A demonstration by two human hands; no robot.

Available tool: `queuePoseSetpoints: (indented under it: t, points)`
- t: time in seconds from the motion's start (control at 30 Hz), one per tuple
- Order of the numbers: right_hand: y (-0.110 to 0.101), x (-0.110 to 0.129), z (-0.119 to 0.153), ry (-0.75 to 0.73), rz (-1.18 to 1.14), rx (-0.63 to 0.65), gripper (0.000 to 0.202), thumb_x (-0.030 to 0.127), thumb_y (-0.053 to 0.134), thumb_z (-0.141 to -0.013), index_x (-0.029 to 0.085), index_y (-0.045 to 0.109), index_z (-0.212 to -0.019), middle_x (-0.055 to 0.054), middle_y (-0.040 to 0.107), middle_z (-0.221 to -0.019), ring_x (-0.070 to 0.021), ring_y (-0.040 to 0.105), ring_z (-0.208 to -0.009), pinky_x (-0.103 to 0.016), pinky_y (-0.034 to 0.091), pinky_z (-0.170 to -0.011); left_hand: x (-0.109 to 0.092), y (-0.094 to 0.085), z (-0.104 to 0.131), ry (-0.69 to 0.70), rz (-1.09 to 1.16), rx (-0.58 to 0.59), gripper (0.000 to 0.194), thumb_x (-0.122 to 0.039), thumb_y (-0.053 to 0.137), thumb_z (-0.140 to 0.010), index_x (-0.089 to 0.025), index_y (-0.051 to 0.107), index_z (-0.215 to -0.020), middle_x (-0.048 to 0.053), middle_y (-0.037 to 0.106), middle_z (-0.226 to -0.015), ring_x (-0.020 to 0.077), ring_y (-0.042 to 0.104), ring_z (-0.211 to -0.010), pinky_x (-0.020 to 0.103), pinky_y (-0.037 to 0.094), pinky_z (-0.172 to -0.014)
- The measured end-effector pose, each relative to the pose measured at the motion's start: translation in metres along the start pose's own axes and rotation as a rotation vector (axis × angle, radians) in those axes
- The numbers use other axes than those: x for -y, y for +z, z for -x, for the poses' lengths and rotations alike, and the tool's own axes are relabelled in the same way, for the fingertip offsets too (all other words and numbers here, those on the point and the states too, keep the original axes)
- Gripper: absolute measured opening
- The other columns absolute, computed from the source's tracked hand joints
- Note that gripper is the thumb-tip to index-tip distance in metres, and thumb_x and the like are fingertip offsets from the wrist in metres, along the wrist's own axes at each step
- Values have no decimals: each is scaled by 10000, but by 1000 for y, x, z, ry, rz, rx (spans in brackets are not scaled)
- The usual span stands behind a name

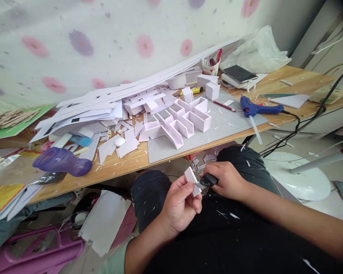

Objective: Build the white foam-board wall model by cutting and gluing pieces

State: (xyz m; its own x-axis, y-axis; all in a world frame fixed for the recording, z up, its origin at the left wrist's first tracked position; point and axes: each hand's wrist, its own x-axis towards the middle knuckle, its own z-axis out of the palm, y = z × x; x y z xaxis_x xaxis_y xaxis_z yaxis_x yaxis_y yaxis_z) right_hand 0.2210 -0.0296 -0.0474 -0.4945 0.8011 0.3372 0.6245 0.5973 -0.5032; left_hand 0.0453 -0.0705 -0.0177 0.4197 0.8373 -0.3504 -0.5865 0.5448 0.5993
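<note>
Over my lap, my left hand (183,205) pinches a small white foam board piece (192,179) between thumb and fingers. My right hand (225,179) is wrapped round the black handle of a utility knife (208,180), whose blade end meets the board piece; the contact itself is partly hidden. In front of me on the table, a white foam board model (183,118) with branching open channels rests on a grey cutting mat (165,149). Two small white box-shaped pieces, one of them a cube (212,91), stand behind the model.
A blue glue gun (260,108) lies at the table's right edge, its cord trailing right. White scraps and stacked sheets (85,110) cover the left and back. A purple bottle (63,161) lies front left. A yellow cutter (196,90) and a red pencil (224,106) lie near the model.
</note>
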Motion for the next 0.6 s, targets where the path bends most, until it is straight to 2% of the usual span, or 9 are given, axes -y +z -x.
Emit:
queuePoseSetpoints:
  t: [0.6]
  points:
    - [4, -2, -2, 7, 2, -8, 144, 206, 503, -832, 189, 560, -701, -14, 604, -622, -143, 547, -560, -240, 313, -555, 2, -2, 1, 4, -5, 9, 249, -294, 742, -735, -141, 548, -768, -9, 612, -545, 49, 513, -364, 124, 372, -365]
